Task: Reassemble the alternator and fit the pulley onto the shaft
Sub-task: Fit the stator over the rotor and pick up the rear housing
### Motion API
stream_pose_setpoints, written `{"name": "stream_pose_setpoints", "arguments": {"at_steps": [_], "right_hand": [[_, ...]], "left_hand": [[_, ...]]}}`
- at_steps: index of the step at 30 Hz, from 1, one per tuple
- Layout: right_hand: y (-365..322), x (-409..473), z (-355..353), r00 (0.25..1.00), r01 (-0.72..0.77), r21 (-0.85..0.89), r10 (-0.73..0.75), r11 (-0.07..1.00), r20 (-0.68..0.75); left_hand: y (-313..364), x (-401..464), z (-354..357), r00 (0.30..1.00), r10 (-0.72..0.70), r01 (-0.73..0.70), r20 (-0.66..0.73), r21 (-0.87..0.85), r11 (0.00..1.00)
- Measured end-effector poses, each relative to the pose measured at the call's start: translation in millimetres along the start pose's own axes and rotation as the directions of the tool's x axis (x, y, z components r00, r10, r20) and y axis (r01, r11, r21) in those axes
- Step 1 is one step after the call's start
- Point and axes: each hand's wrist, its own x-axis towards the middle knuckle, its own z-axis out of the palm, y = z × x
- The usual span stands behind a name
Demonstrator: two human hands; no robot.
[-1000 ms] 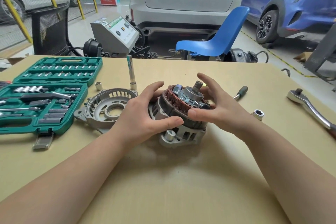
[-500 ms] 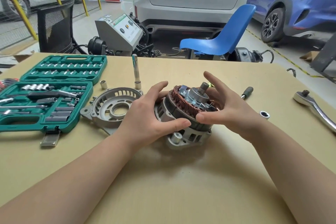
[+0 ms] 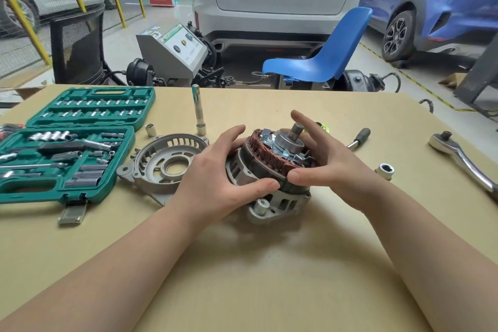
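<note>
The part-built alternator [image 3: 280, 203] stands on the table in front of me, grey rear housing down. Its copper stator windings [image 3: 265, 155] and the threaded shaft [image 3: 296, 129] point up and away. My left hand [image 3: 213, 180] grips its left side, thumb on the dark stator ring. On the right side my right hand [image 3: 332, 170] holds it, thumb on the same ring and fingers reaching behind the shaft. The loose front cover [image 3: 161, 162] lies flat just left of my left hand. No pulley is visible.
An open green socket set case [image 3: 67, 191] fills the table's left. An extension bar [image 3: 198, 113] stands upright behind the cover, beside a small socket [image 3: 151, 130]. On the right lie a ratchet [image 3: 463, 159], a socket [image 3: 385, 170] and a tool handle [image 3: 359, 137].
Both hands stay on the alternator. My right hand's fingers have lifted and spread a little behind the shaft, leaving more of the rotor top in sight.
</note>
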Motion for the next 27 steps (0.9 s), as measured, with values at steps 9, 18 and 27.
{"name": "stream_pose_setpoints", "arguments": {"at_steps": [9, 18, 27], "right_hand": [[-2.0, 1.0, 9.0, 0.985, -0.006, -0.137, -0.018, 0.991, -0.173], [-9.0, -0.5, 9.4, 0.976, -0.003, -0.143, -0.028, 0.99, -0.215], [-1.5, 6.8, 10.0, 0.932, 0.094, 0.081, -0.059, 0.992, -0.356]], "left_hand": [[1.9, -1.1, -1.9, 1.0, 0.007, -0.007, 0.015, 0.008, 1.0], [7.8, -2.5, -4.4, 1.0, 0.017, -0.016, 0.009, -0.021, 1.0], [10.4, -5.1, -3.5, 1.0, 0.01, -0.01, -0.015, -0.009, 1.0]]}}
